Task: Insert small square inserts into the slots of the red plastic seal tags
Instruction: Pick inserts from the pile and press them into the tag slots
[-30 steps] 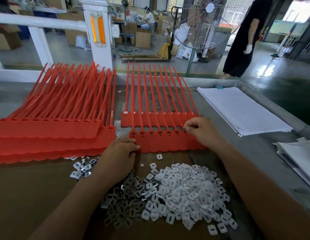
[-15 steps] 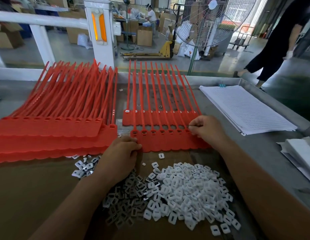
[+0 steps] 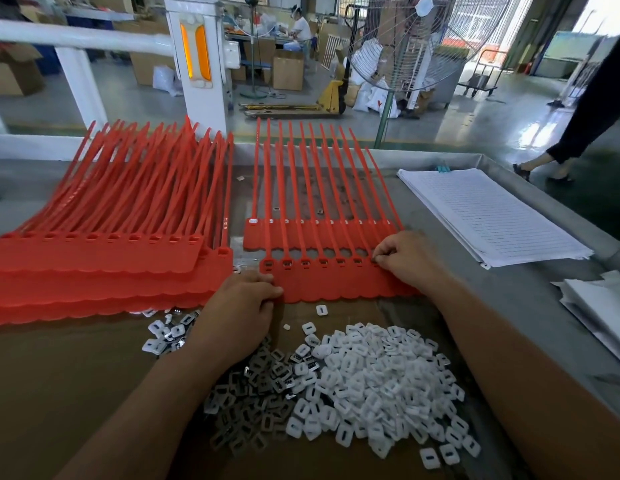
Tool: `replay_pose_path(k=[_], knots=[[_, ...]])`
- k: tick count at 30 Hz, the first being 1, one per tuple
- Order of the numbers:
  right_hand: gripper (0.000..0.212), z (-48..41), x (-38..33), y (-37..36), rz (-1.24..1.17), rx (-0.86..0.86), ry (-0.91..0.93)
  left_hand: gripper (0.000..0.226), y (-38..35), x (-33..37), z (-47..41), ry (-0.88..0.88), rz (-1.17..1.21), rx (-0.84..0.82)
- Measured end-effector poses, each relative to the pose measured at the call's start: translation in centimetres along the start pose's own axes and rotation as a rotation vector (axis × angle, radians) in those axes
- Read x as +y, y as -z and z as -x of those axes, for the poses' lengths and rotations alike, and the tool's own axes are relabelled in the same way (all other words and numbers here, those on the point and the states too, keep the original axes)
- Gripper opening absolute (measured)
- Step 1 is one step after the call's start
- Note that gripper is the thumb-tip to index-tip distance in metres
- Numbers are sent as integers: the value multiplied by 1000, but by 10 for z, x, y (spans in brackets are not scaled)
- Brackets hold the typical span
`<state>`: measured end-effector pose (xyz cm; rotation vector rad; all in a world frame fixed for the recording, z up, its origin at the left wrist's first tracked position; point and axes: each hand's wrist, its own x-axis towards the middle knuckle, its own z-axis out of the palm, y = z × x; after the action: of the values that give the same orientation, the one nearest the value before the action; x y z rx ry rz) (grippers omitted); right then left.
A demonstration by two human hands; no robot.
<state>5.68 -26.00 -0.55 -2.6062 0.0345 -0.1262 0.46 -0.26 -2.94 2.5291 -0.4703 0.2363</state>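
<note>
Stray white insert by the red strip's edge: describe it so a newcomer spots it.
Find the heap of white inserts on the brown cardboard. Beyond it runs the scalloped edge of the red tag strip under the right hand. The stray insert lies flat, alone, below that edge, dark slot up, apart from the heap.

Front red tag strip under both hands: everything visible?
The front strip is red, plastic-looking: joined tags, scalloped near edge, a row of square slots with pale inserts in those visible. It lies flat; tails run away over a second strip. The left hand grips its left end; the right hand pinches at the rightmost visible slot.
</note>
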Motion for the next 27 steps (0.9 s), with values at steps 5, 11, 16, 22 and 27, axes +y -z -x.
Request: replay_pose_path(k=[5, 11, 16, 22, 27], knots=[[31, -1, -3, 2, -6, 11, -56, 32, 0, 0, -1, -8, -6, 2], [28, -2, -3, 1, -82, 54, -114, 32, 0, 1, -1, -7, -4, -1], [13, -1, -1, 1, -99, 22, -91, 32, 1, 2, -1, -8, -4, -3], [10, 7, -3, 5, -148, 51, -33, 32, 0, 2, -2, -16, -10, 19], [8, 34, -40, 8, -103, -18, 158, 32, 1, 2, -1, -16, -9, 21]])
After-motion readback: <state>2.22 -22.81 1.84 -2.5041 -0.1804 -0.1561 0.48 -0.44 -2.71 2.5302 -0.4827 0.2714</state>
